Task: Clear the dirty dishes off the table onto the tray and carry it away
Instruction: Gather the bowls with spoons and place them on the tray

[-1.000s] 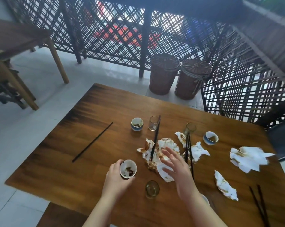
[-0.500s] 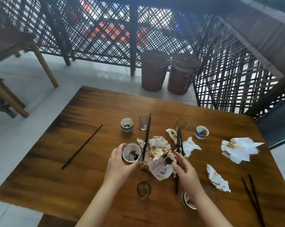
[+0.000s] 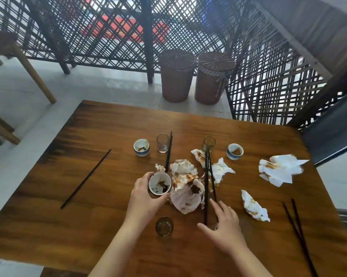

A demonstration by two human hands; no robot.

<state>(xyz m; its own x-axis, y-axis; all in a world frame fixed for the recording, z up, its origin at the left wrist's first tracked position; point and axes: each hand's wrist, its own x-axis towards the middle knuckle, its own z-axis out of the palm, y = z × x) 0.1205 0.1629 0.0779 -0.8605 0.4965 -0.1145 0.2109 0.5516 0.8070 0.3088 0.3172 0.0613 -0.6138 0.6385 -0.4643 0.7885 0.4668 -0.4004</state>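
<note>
Dirty cup (image 3: 160, 183): mid-tabletop (image 3: 68, 226), rim up, brown residue inside. Can't tell if it's lifted or just resting.
Left hand (image 3: 144, 198) comes in from the cup's 7 o'clock, fingers (image 3: 142, 177) wrapped round the wall. My read: the side grip keeps skin out of the sauce and the cup level.
Stained napkin pile (image 3: 185, 184) touches the cup at 3 o'clock.
Past the pile, a chopstick pair (image 3: 206, 188) runs 12-to-6.
Right hand (image 3: 226, 224) sits at the cup's 4 o'clock, palm down, fingers straight and spread wide, holding nothing. The pair's near ends lie between thumb and index finger. Contact: can't tell. Looks staged to gather the sticks.
Small glass (image 3: 164, 226) at the cup's 6 o'clock, between the wrists.
11 to 12 o'clock: second cup (image 3: 141, 147), clear glass (image 3: 162, 142), one chopstick (image 3: 168, 150) beside it.
1 to 2 o'clock: tinted glass (image 3: 209, 143), third cup (image 3: 235, 151).
Far out at 3 o'clock: loose napkins (image 3: 280, 168).
4 o'clock, near the edge: another pair (image 3: 300, 232).
9 o'clock: lone chopstick (image 3: 85, 178).
No tray in view, so the drop-off spot is unknown. Nearly everything remains on the tabletop: early in the job.
</note>
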